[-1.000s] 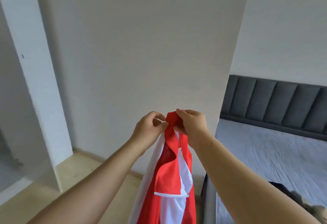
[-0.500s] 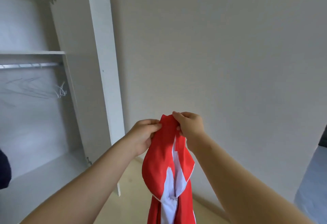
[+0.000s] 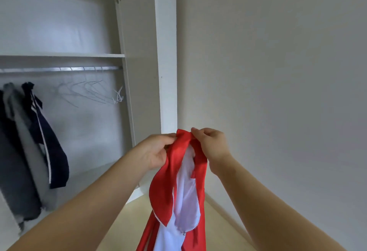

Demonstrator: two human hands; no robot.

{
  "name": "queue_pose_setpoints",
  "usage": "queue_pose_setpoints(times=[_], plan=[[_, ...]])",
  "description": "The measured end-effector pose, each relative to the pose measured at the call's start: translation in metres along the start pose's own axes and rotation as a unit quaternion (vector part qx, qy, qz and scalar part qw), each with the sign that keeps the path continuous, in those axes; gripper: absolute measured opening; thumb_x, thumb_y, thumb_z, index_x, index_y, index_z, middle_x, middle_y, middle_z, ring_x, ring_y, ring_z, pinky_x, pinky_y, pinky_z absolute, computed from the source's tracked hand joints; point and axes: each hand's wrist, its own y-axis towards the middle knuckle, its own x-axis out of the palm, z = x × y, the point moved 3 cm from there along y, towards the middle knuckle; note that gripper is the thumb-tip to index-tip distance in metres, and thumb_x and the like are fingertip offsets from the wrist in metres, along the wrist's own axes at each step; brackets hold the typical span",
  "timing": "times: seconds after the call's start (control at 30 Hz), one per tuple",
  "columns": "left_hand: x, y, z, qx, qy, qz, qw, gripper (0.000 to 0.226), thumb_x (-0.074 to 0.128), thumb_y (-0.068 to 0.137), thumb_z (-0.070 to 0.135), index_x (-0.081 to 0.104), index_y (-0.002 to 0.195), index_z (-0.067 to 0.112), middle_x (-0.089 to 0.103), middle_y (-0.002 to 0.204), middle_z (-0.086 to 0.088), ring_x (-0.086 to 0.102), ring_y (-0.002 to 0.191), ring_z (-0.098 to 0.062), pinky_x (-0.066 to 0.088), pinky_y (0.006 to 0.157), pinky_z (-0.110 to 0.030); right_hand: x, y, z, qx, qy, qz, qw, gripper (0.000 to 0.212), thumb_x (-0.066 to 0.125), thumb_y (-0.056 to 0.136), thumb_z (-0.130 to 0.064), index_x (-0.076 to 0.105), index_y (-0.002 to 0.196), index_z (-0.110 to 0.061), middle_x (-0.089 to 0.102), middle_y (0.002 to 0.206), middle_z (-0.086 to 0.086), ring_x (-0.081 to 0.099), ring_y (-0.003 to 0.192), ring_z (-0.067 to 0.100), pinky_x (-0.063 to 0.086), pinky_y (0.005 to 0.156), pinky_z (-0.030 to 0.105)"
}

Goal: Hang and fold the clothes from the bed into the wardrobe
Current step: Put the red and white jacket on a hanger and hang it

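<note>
While left hand [image 3: 153,153] and right hand [image 3: 211,145] pinch top, red garment [image 3: 166,189] hangs, white-lined.

Garment [image 3: 174,171], 6 o'clock: bright red, plain, with white inner panel and white scalloped trim on red edge.
Wardrobe [image 3: 166,52], 11 o'clock: white. Rail [image 3: 59,69] silver. Hangers [image 3: 89,92] pale grey-white.
9 o'clock: navy top [image 3: 53,151] with white stripe, grey piece [image 3: 25,131], charcoal piece [image 3: 12,171].
Wall [image 3: 278,72], 2 o'clock: plain off-white.
Floor [image 3: 129,221]: pale beige.
</note>
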Motion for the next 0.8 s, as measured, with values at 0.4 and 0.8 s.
queue_pose_setpoints(times=[0.4, 0.8], plan=[[-0.066, 0.052, 0.057, 0.155, 0.487, 0.103, 0.853, 0.025, 0.071, 0.079, 0.017, 0.055, 0.097, 0.023, 0.055, 0.09, 0.005, 0.054, 0.073, -0.009, 0.045, 0.066, -0.019, 0.083, 0.105, 0.0, -0.024, 0.025, -0.165, 0.986, 0.017, 0.07, 0.081, -0.008, 0.066, 0.066, -0.014, 0.066, 0.069, 0.003, 0.062, 0.068, 0.018, 0.053, 0.075, 0.033], [-0.184, 0.1, 0.049, 0.054, 0.661, 0.322, 0.676, 0.002, 0.044, 0.092, 0.013, 0.045, 0.091, 0.014, 0.045, 0.076, 0.004, 0.051, 0.075, -0.018, 0.044, 0.066, -0.027, 0.174, 0.163, 0.029, -0.111, -0.037, -0.261, 0.958, 0.022, 0.067, 0.084, -0.012, 0.06, 0.074, -0.03, 0.055, 0.061, -0.007, 0.053, 0.043, -0.001, 0.045, 0.049, 0.012]])
